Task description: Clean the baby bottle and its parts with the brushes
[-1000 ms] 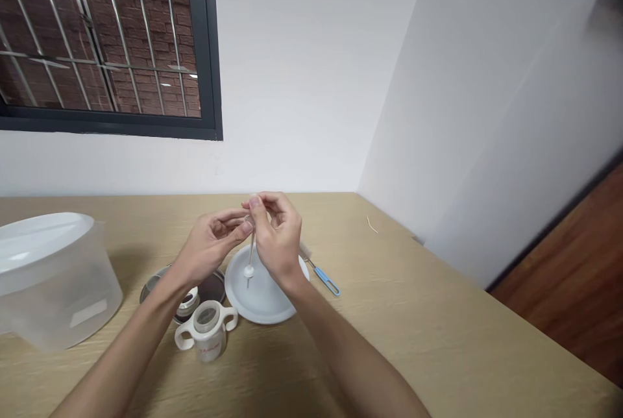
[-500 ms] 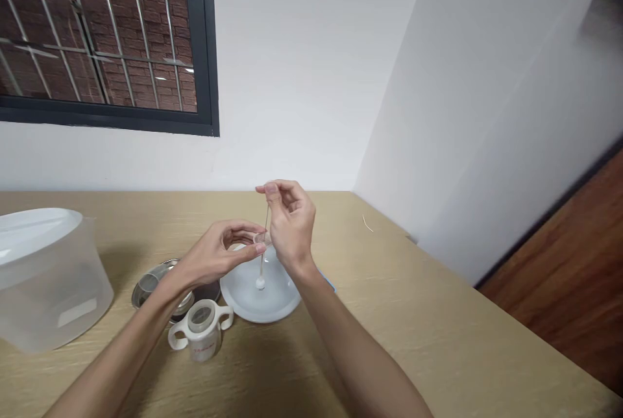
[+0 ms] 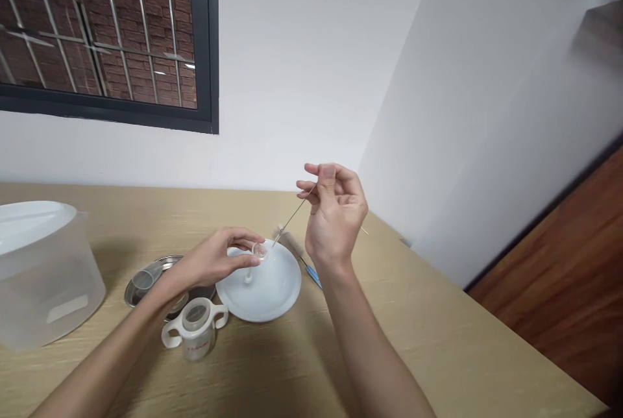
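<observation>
Between thumb and fingers, my left hand (image 3: 224, 256) grips a small clear round piece (image 3: 259, 250) over a white plate (image 3: 272, 288). From that piece a thin tube with a white end (image 3: 248, 276) hangs down toward the plate. My right hand (image 3: 337, 210) is raised to the right of it, thumb and forefinger pinched on a thin wire brush (image 3: 295, 212). The brush slants down to the left, its lower tip beside the clear piece and apart from it.
A white two-handled cup (image 3: 198, 333) stands in front of a metal tray (image 3: 131, 291). At the left is a large translucent tub (image 3: 48, 288). A blue-handled brush (image 3: 314, 275) lies right of the plate. A thin pale strip (image 3: 365, 230) is farther right.
My right hand has moved up and right, drawing the thin brush out of the clear piece. My left hand still holds the piece, which is now tilted. The blue-handled brush shows more.
</observation>
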`<state>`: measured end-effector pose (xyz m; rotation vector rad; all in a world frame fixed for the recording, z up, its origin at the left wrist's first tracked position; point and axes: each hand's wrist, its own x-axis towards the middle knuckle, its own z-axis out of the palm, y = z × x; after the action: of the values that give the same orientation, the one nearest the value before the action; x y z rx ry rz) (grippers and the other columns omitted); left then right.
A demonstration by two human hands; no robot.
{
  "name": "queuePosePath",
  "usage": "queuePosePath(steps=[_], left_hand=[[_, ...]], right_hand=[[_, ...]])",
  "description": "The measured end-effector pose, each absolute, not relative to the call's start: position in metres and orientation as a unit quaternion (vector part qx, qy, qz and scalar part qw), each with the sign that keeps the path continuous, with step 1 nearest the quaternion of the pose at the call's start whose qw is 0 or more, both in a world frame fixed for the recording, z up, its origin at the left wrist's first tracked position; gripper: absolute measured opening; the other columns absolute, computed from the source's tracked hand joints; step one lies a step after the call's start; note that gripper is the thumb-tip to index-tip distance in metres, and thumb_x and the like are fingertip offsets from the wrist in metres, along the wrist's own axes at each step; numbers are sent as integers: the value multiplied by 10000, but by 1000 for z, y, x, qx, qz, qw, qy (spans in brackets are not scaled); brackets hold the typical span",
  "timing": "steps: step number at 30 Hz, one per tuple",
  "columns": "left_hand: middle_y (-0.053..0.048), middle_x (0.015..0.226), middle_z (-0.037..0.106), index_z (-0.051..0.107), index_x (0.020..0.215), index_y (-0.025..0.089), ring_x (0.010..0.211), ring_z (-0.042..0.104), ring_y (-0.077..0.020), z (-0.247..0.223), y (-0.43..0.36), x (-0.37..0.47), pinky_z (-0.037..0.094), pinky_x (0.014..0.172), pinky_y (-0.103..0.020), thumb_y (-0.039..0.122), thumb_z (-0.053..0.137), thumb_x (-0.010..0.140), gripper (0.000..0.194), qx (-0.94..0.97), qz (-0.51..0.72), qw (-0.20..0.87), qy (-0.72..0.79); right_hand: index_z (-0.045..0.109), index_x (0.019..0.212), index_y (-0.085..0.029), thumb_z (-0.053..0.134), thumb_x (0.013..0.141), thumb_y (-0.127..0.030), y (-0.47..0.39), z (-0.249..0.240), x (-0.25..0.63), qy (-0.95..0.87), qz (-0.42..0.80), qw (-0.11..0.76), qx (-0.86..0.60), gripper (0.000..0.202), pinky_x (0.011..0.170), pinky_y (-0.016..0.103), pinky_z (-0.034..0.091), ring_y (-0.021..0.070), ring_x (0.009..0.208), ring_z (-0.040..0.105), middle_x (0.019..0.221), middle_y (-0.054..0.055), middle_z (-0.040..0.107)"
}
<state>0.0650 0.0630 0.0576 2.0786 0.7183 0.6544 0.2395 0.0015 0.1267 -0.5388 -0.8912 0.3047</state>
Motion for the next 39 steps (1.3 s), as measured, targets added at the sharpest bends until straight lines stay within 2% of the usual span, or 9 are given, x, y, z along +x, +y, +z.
queuePosePath(steps=[14,25,31,35,39], left_hand=[[-94,1178,725,708,1147,206,1095,661,-277,64,50,69,492,976,-396,383,753,798,393,818,281,429,262],[-90,1107,751,708,1150,201,1021,688,-266,65,50,69,531,892,-380,396,764,800,405,774,328,486,241],[-112,1107,757,689,1169,158,1056,690,-279,70,47,71,527,928,-386,391,776,803,443,718,389,533,222],[-126,1072,761,689,1156,131,1038,693,-283,65,48,75,532,927,-391,397,787,792,461,696,423,539,217],[-135,1125,743,692,1129,122,1078,678,-286,62,50,78,532,935,-373,394,799,779,456,675,450,549,203]], right_hand=[[589,918,-205,601,928,-398,5,119,225,-446,147,839,-274,194,579,240,552,98,623,672,920,19,714],[589,925,-199,585,952,-346,3,117,219,-471,138,829,-268,149,568,232,556,91,596,676,918,13,710],[578,937,-203,574,956,-360,12,106,208,-494,167,808,-274,158,716,308,612,147,743,730,907,18,701],[596,921,-184,591,947,-359,22,94,202,-502,197,796,-276,178,774,321,594,158,799,722,878,30,700],[621,889,-181,612,931,-372,24,84,195,-517,191,774,-311,195,804,300,557,158,863,693,864,38,705]])
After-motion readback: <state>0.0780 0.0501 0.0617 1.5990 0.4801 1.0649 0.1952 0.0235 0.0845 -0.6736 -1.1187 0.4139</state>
